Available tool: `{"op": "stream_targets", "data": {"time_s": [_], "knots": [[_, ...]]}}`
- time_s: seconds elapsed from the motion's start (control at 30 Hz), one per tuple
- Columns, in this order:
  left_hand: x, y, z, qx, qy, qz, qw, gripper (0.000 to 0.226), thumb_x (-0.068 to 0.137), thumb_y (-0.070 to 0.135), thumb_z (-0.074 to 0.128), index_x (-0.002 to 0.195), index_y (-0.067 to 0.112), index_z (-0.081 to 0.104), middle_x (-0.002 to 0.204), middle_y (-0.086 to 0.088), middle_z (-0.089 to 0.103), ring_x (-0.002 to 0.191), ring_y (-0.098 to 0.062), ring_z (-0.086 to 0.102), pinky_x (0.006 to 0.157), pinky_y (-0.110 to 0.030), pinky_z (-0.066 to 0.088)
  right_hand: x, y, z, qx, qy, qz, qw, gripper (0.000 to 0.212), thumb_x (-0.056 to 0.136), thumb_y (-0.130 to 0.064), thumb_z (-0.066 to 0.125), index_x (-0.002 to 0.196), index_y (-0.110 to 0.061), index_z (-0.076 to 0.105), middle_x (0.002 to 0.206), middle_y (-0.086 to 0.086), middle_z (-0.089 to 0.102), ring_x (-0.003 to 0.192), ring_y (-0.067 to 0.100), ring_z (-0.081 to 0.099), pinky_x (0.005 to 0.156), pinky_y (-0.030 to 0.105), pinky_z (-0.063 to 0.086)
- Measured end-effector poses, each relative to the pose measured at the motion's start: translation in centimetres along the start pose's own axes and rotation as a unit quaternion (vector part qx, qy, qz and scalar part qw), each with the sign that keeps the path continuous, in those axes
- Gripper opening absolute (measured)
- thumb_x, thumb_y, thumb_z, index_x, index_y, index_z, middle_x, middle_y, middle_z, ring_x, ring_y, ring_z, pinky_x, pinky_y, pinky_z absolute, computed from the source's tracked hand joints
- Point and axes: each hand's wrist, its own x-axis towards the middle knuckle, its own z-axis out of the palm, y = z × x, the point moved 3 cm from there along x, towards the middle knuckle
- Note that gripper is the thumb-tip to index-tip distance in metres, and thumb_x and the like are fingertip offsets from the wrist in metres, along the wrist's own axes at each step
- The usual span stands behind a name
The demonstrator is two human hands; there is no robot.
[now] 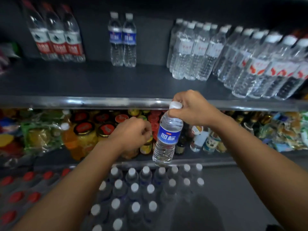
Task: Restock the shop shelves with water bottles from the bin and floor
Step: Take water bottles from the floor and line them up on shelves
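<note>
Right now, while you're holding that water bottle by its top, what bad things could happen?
1. The right hand pinches the blue-label bottle only around its cap, so it might slip and drop onto the white-capped bottles below.
2. Swinging it up, it could bump the shelf's metal edge.
3. Set down carelessly beside the two matching bottles, it might knock them over. The left hand holds nothing, so it could help steady things.

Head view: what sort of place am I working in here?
Most likely a small shop aisle: rows of bottled water on a dark shelf, and jars and snack packets packed below.
</note>
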Motion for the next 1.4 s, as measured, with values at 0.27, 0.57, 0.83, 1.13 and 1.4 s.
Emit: {"op": "stream_targets", "data": {"time_s": [0.27, 0.57, 0.83, 1.13, 1.4], "knots": [[1.6, 0.1, -11.8, 0.044, 0.09, 0.014, 0.995, 0.012, 0.088, 0.026, 0.056, 0.087, 0.023, 0.067, 0.088, 0.0, 0.067, 0.088, -0.025, 0.062, 0.079, -0.04, 0.053, 5.4, -4.8, -6.9, 0.014, 0.085, -0.006, 0.996, 0.032, 0.071, -0.028, 0.072, 0.073, 0.003, 0.062, 0.064, 0.011, 0.058, 0.061, 0.015, 0.05, 0.052, 0.028, 0.037], [5.6, -1.3, -16.1, 0.078, 0.128, -0.029, 0.988, 0.014, 0.09, 0.021, 0.055, 0.08, 0.02, 0.065, 0.078, 0.002, 0.064, 0.08, -0.021, 0.062, 0.075, -0.042, 0.053, 13.4, -5.6, -10.2, 0.026, 0.164, -0.042, 0.985, 0.025, 0.074, -0.028, 0.068, 0.077, -0.003, 0.064, 0.067, 0.006, 0.059, 0.061, 0.016, 0.052, 0.055, 0.028, 0.039], [12.5, -5.1, -13.8, 0.117, 0.149, -0.115, 0.975, 0.014, 0.09, 0.023, 0.053, 0.088, 0.02, 0.066, 0.087, -0.001, 0.066, 0.085, -0.025, 0.062, 0.077, -0.043, 0.054, 24.9, -0.4, -8.7, 0.006, 0.167, -0.089, 0.982, 0.03, 0.076, -0.034, 0.065, 0.081, -0.004, 0.066, 0.075, 0.01, 0.065, 0.069, 0.024, 0.06, 0.056, 0.03, 0.043], [20.6, -7.8, -11.6, 0.152, 0.149, -0.149, 0.966, 0.013, 0.091, 0.024, 0.049, 0.083, 0.022, 0.059, 0.085, -0.001, 0.059, 0.086, -0.029, 0.057, 0.071, -0.036, 0.046, 37.6, 4.6, -6.1, -0.02, 0.161, -0.11, 0.981, 0.033, 0.084, -0.036, 0.062, 0.096, -0.006, 0.066, 0.101, 0.013, 0.065, 0.095, 0.028, 0.06, 0.064, 0.025, 0.031], [22.2, -9.5, -11.0, 0.16, 0.169, -0.156, 0.96, 0.013, 0.089, 0.026, 0.05, 0.076, 0.027, 0.05, 0.081, 0.001, 0.052, 0.081, -0.028, 0.052, 0.067, -0.031, 0.036, 43.8, 5.2, -4.4, -0.005, 0.137, -0.09, 0.986, 0.04, 0.083, -0.032, 0.065, 0.112, -0.003, 0.062, 0.117, 0.016, 0.063, 0.107, 0.03, 0.059, 0.07, 0.026, 0.034]]}}
